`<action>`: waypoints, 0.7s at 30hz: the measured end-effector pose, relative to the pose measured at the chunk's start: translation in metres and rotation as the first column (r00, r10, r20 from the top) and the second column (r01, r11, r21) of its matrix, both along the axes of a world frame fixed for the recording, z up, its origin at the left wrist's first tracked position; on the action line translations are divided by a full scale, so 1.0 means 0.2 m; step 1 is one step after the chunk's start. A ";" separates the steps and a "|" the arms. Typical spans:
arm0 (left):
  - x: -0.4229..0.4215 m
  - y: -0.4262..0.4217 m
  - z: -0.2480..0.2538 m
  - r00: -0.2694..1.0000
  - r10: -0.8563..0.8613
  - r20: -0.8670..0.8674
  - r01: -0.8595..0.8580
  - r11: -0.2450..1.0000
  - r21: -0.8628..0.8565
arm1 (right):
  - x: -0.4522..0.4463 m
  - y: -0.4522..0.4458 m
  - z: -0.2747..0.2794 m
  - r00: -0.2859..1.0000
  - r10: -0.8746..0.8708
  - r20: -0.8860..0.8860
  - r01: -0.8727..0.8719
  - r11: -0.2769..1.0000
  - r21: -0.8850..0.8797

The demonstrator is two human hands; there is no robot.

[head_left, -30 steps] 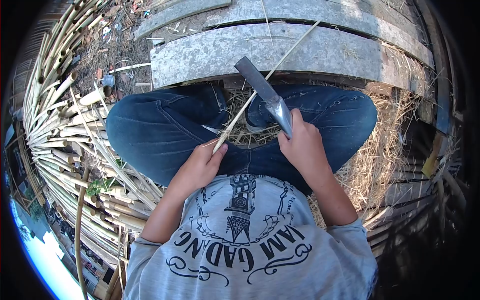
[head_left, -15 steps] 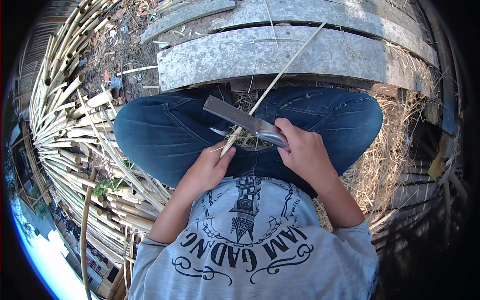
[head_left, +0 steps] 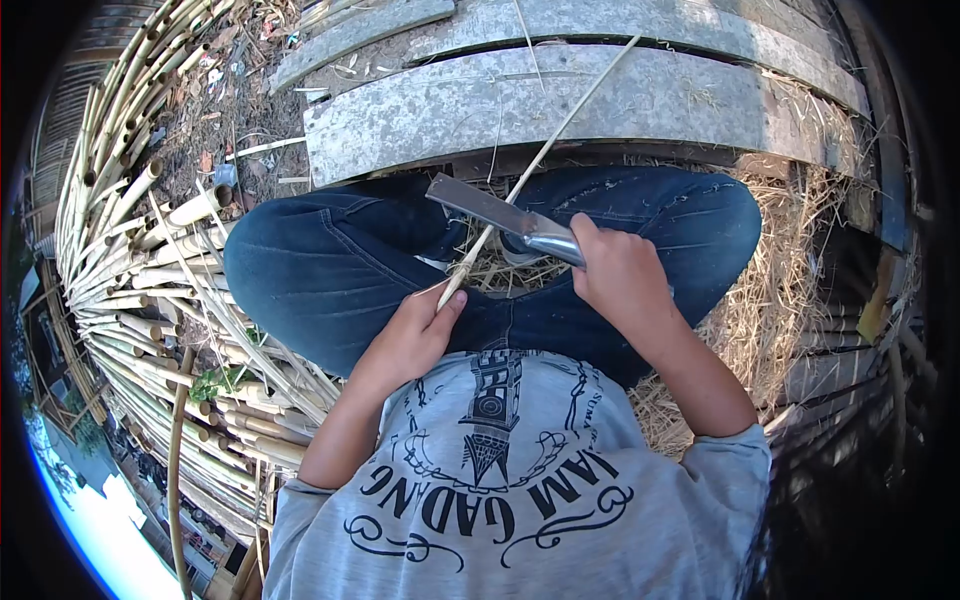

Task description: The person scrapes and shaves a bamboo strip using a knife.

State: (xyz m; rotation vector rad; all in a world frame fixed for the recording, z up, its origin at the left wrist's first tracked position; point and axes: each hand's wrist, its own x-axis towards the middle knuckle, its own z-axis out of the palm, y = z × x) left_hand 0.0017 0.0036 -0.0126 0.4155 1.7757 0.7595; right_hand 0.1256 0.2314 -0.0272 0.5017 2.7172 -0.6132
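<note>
Over my lap, my left hand [head_left: 425, 325] is closed round the near end of a thin bamboo strip [head_left: 556, 134]. The strip slants up and to the right, its far end over the wooden planks. My right hand [head_left: 622, 268] grips the metal handle of a broad-bladed knife [head_left: 487, 207]. The blade points up and to the left and lies across the strip, a short way beyond my left hand. Whether blade and strip touch, I cannot tell.
Cut bamboo poles [head_left: 140, 270] are piled on the left. Grey planks [head_left: 400, 118] lie in front of my crossed legs [head_left: 300, 265]. Straw-like shavings [head_left: 775, 290] cover the ground on the right. Litter [head_left: 222, 175] lies on the soil at the upper left.
Over the last second the knife has swung from pointing steeply up to a flatter slant, its tip now farther left. Since half a second ago my right hand has moved slightly up and right.
</note>
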 end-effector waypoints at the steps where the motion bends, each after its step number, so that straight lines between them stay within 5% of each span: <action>1: 0.00 -0.01 0.00 1.000 0.012 -0.017 -0.013 1.000 -0.013 | 0.00 0.01 -0.02 1.000 -0.002 0.001 0.002 1.000 -0.007; 8: 0.00 -0.01 0.03 1.000 0.011 -0.017 -0.011 1.000 0.004 | 0.00 0.15 -0.04 1.000 -0.019 0.001 0.019 0.996 0.087; 10: 0.00 -0.03 0.03 1.000 0.018 0.016 -0.017 0.999 -0.031 | 0.01 0.21 -0.01 0.990 -0.115 0.079 0.099 0.977 0.189; 12: 0.02 -0.06 0.03 1.000 0.022 -0.003 -0.022 1.000 0.020 | 0.05 0.45 -0.02 0.935 -0.355 0.007 0.327 0.867 0.377; 14: 0.00 -0.06 0.03 0.999 0.029 -0.041 -0.026 0.997 0.071 | 0.17 0.62 -0.01 0.915 -0.390 -0.105 0.397 0.822 0.407; 17: 0.00 -0.04 0.02 0.998 0.038 0.046 -0.041 0.996 0.078 | 0.16 0.49 0.06 0.919 -0.393 0.026 0.369 0.883 0.288; 21: 0.02 0.01 0.00 0.999 0.042 0.024 -0.044 0.997 0.071 | 0.06 0.20 0.13 0.898 -0.440 -0.010 0.439 0.898 -0.025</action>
